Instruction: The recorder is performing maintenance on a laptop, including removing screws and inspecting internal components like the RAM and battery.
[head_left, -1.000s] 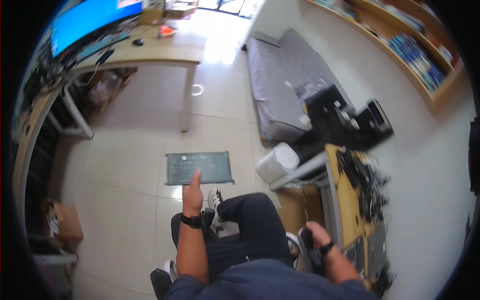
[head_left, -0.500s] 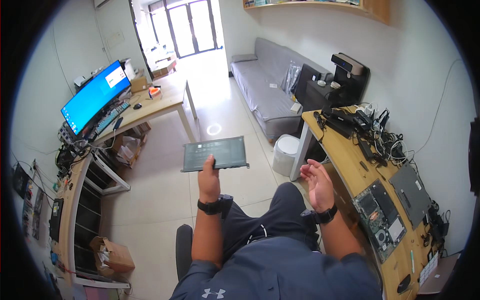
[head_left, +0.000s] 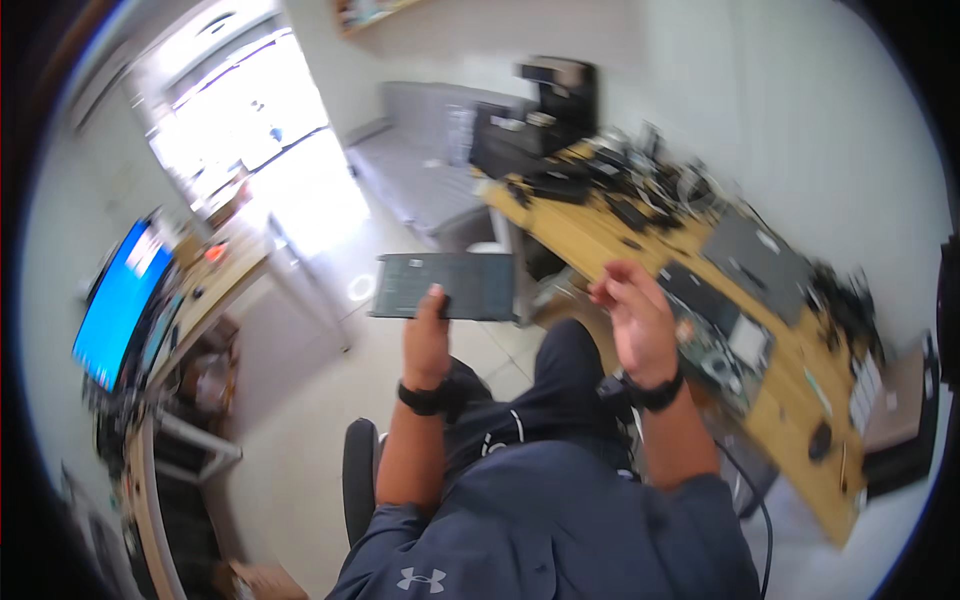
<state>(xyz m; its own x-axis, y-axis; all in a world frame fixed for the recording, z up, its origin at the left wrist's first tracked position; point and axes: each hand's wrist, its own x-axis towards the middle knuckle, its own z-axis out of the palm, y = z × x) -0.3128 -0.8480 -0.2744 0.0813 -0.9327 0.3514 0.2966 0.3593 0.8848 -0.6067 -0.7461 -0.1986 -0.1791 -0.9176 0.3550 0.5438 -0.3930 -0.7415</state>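
My left hand (head_left: 427,350) grips a flat, dark laptop battery (head_left: 475,285) by its near edge, thumb on top. The battery is held in the air in front of me, over the floor and above my knees. My right hand (head_left: 642,330) is raised beside the desk, palm turned inward and fingers loosely curled but apart, with nothing in it. Just right of that hand, an opened laptop base (head_left: 712,368) with its green board bare lies on the wooden desk. Behind it rests a flat grey laptop cover (head_left: 755,265).
Tangled cables and adapters (head_left: 640,190) cover the far part of the desk (head_left: 800,440). A mouse (head_left: 820,440) and another laptop (head_left: 895,405) sit at its near right. On the left stands a table (head_left: 225,290) with a lit monitor (head_left: 125,300). A grey sofa (head_left: 410,185) is farther back.
My view has swung to the right, bringing the desk closer to the middle. The battery stays in my left hand, now more level. My right hand has stayed raised and empty.
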